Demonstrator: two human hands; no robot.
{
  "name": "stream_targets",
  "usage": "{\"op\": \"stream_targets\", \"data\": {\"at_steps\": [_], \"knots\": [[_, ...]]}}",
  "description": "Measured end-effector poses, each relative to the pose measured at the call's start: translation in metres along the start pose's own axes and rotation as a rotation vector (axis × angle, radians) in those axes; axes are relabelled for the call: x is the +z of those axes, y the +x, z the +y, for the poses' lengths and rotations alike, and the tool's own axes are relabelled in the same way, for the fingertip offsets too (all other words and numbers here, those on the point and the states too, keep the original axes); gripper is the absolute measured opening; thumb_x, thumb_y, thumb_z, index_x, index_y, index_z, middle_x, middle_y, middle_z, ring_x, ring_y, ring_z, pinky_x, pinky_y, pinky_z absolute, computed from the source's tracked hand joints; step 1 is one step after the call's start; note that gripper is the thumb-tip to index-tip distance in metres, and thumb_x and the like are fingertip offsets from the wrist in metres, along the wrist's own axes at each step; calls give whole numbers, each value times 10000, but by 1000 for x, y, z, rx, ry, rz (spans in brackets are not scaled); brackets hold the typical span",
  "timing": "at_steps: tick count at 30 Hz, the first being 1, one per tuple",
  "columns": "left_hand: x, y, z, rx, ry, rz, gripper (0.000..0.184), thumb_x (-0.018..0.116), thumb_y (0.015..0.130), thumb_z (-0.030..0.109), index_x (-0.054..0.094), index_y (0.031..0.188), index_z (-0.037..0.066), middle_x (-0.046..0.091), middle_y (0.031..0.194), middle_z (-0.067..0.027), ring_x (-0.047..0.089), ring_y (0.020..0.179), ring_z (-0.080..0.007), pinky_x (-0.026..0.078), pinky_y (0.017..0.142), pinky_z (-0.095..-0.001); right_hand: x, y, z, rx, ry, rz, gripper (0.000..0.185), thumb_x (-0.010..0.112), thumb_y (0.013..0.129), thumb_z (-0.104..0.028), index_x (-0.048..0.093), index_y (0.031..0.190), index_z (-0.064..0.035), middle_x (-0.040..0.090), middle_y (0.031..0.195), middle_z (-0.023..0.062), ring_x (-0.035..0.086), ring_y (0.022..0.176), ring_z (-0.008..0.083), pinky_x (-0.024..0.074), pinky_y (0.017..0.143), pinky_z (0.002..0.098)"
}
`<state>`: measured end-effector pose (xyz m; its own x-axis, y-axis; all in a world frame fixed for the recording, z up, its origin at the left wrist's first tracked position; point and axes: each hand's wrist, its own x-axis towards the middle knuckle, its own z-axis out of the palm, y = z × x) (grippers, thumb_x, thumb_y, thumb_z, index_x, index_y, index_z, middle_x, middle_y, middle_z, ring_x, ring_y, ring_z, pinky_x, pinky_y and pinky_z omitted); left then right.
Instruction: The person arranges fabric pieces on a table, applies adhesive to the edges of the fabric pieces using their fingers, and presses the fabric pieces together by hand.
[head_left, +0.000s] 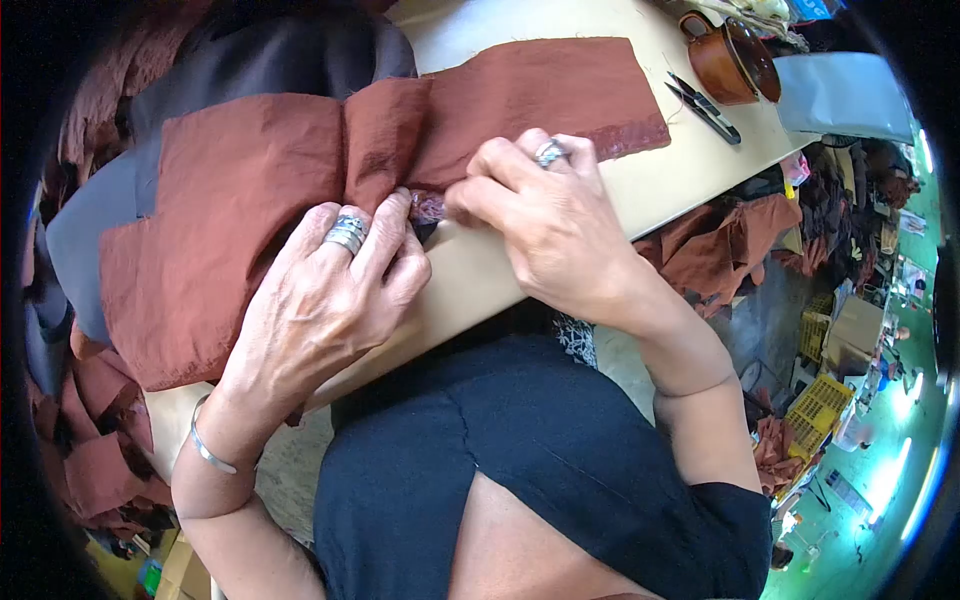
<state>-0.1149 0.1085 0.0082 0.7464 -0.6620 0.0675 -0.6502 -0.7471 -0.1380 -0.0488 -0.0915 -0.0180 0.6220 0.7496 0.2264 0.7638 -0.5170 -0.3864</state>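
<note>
A rust-brown cloth lies bunched and folded across the table's near edge, with a long flap stretching right. My left hand, with rings on a finger, is closed on a gathered fold of it; the thumb is mostly hidden. At the cloth's lower edge my right hand has its fingers curled together in a pinch, the tips partly hidden. Between the two hands shows a small shiny, purplish patterned strip. Dark grey cloth lies behind and beneath the brown one.
Thread snips lie on the cream table beside a brown glass mug. A pale translucent container stands at the right corner. Brown cloth pieces are heaped beyond the edge, with a yellow crate farther off.
</note>
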Motion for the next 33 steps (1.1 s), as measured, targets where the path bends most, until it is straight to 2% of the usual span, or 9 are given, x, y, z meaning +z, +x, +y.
{"op": "stream_targets", "data": {"at_steps": [2,9,13,18,21,25,31,32,33], "knots": [[-1,0,0,3,8,-4,224,555,731,149,565,925,35,576,1077,-147,588,867,-210,448,862,-343,5,3,2,-8,-118,62,66,552,747,-120,590,800,-106,515,879,37,506,896,207,330,843,421],[0,-1,0,-4,17,-13,232,551,734,143,566,940,38,575,1105,-151,591,879,-206,447,864,-344,2,-8,-6,-58,-474,164,177,542,755,-194,617,884,-100,508,872,22,499,875,179,335,851,433],[0,0,0,-12,0,18,243,551,729,137,569,948,33,573,1113,-150,594,870,-209,449,863,-346,5,-17,-19,-72,-387,73,369,547,756,-185,623,1117,-169,521,925,-3,492,903,185,297,892,433],[3,0,-2,7,-3,24,240,556,726,107,566,946,12,563,1116,-163,595,830,-214,459,830,-348,-13,-25,4,92,-584,85,327,542,769,-185,640,1081,-204,536,949,-8,506,899,180,307,894,433],[2,0,-1,1,11,34,234,559,726,97,567,945,15,564,1114,-158,591,812,-216,458,820,-344,-12,-37,22,48,-579,160,264,522,791,-198,635,1022,-138,532,935,18,512,912,181,325,880,453],[1,0,0,5,10,30,237,567,722,101,568,942,13,568,1111,-156,590,806,-217,457,810,-339,-47,-48,61,348,-734,188,241,538,777,-124,656,988,-127,568,968,20,539,947,210,342,888,448],[1,-3,-3,10,7,8,244,550,732,108,555,957,14,562,1140,-160,586,825,-216,456,804,-344,-56,-59,116,244,-724,377,366,550,754,-33,612,1100,-137,592,1057,18,550,977,209,386,870,382],[1,-3,-3,9,3,2,247,547,734,109,553,962,14,561,1143,-160,586,828,-215,456,805,-345,-55,-58,119,224,-689,315,545,531,719,27,525,1242,-128,583,1136,44,539,1053,234,395,885,397],[2,-3,-3,13,8,3,248,546,736,108,553,965,14,560,1145,-159,585,829,-215,456,806,-346,-53,-56,123,215,-722,306,567,535,720,29,503,1263,-130,584,1135,51,538,1056,236,396,885,391]]}}
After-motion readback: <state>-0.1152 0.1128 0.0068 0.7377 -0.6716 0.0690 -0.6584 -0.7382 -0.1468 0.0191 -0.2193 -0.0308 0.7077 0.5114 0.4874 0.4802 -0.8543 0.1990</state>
